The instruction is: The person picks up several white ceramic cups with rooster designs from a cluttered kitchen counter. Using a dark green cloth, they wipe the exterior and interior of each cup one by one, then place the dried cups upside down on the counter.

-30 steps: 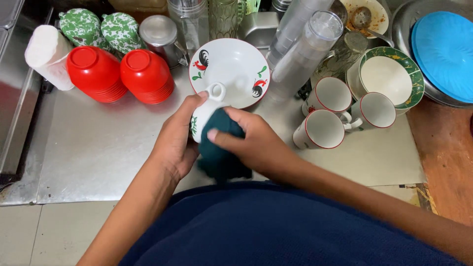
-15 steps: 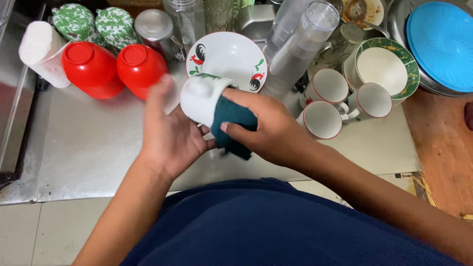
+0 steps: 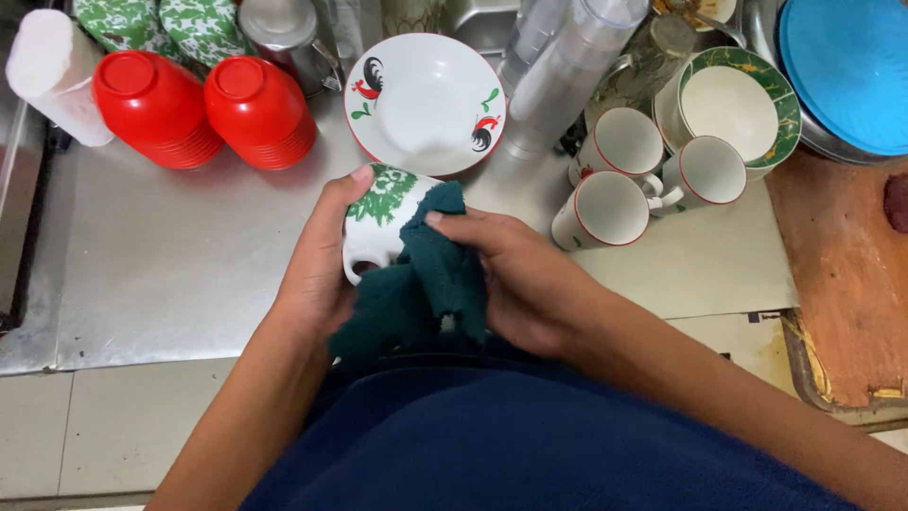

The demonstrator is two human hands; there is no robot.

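Note:
My left hand grips a white mug with a green pattern, held on its side above the steel counter. Its handle points down toward me. My right hand presses a dark green cloth against the mug's mouth and side, fingers spread over the cloth. The cloth hangs down below both hands. The mug's opening is hidden by the cloth.
A white plate with rooster pictures lies just beyond the mug. Three white mugs stand at the right, beside a green-rimmed bowl. Two stacks of red bowls sit at the left. Stacked clear cups, a blue lid.
The mug has turned in my left hand so its green pattern now faces up. The cloth has shifted from the mug's far side toward its mouth, and both hands have come nearer to me.

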